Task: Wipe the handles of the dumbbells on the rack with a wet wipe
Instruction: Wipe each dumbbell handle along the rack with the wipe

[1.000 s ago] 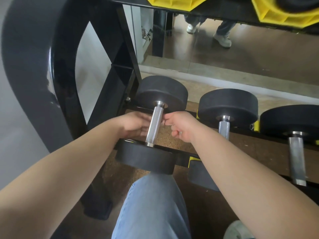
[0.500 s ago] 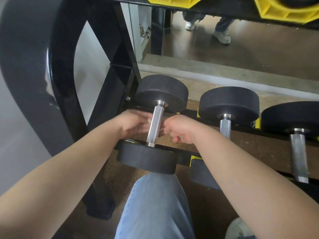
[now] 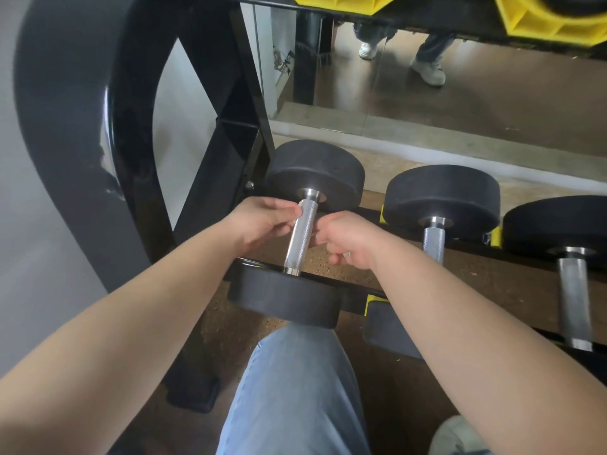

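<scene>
Compared with one second ago, the left hand [image 3: 262,221] is higher on the bar, close to the far collar, and the right hand [image 3: 348,239] is a little lower, about at the middle.

Both hands work on the knurled silver steel handle [image 3: 300,238] of the leftmost black round-headed dumbbell [image 3: 315,174]. This dumbbell lies across the black metal rack [image 3: 230,142], with its near head towards the person's knee.

To do this step well, I think the wipe must go around the whole bar, also the underside, and travel from one collar to the other. The knurling probably keeps dirt in its grooves, so firm pressure with a small twist is better than a light pass. The dumbbell should stay seated on the rack.

The left hand has its fingers nearly straight, and the tips touch the upper part of the handle. The right hand has its fingers curled, with the knuckles just beside the middle of the bar. I cannot tell if it pinches something. No wet wipe shows clearly, so it may be hidden behind the bar or inside the fingers.

The next two silver handles [image 3: 433,243] [image 3: 574,297], to the right, are not touched.
</scene>
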Demonstrator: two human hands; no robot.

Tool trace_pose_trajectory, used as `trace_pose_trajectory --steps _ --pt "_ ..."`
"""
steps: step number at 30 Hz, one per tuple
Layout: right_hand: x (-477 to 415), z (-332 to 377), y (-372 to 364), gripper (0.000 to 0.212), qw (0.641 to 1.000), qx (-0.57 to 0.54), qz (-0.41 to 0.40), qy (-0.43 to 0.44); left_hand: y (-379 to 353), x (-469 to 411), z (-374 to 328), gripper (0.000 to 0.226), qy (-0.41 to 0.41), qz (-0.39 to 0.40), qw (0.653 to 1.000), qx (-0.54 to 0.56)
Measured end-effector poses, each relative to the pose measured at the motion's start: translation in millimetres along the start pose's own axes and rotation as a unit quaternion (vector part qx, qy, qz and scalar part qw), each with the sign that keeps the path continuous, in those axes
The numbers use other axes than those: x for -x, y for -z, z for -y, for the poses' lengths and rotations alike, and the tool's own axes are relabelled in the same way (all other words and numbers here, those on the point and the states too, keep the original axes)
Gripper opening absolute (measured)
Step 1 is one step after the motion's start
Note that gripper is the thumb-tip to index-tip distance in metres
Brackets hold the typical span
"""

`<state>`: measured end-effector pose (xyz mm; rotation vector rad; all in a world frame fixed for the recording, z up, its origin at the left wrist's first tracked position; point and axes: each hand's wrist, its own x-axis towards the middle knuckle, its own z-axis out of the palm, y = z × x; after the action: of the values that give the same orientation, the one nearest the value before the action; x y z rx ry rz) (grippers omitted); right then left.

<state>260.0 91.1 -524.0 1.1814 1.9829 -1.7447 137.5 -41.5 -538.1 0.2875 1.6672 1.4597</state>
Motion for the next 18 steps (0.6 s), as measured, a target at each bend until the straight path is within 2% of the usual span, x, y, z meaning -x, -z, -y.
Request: trace_pose_trajectory --steps 2,5,7,9,13,16,18 --pt "0.6 0.9 0.5 0.029 1.000 0.000 0.000 0.000 10.2 10.9 2.7 0.012 0.030 0.049 0.995 -0.078" --pt "2.6 2.7 -0.3 0.028 1.000 0.008 -0.005 -0.007 21.8 27.1 7.9 0.018 0.063 0.104 0.969 -0.216" --pt "5.7 4.2 -2.0 0.027 1.000 0.004 -0.013 -0.005 18.3 29.0 5.0 0.016 0.050 0.089 0.971 -0.218" --pt "7.8 5.0 -2.8 0.024 1.000 -0.012 -0.022 0.002 8.7 21.3 -0.2 0.010 0.024 0.045 0.988 -0.145" --pt "9.4 5.3 -0.1 0.024 0.998 -0.046 -0.047 0.014 -7.7 2.2 -7.7 0.009 -0.064 -0.048 0.990 -0.115" --pt "10.6 5.3 2.6 0.026 0.997 -0.059 -0.052 0.019 -5.3 9.4 -11.0 0.007 -0.073 -0.052 0.976 -0.200" --pt "12.1 5.1 1.9 0.027 0.997 -0.055 -0.048 0.018 1.0 24.7 -13.4 0.005 -0.051 0.020 0.949 -0.311"
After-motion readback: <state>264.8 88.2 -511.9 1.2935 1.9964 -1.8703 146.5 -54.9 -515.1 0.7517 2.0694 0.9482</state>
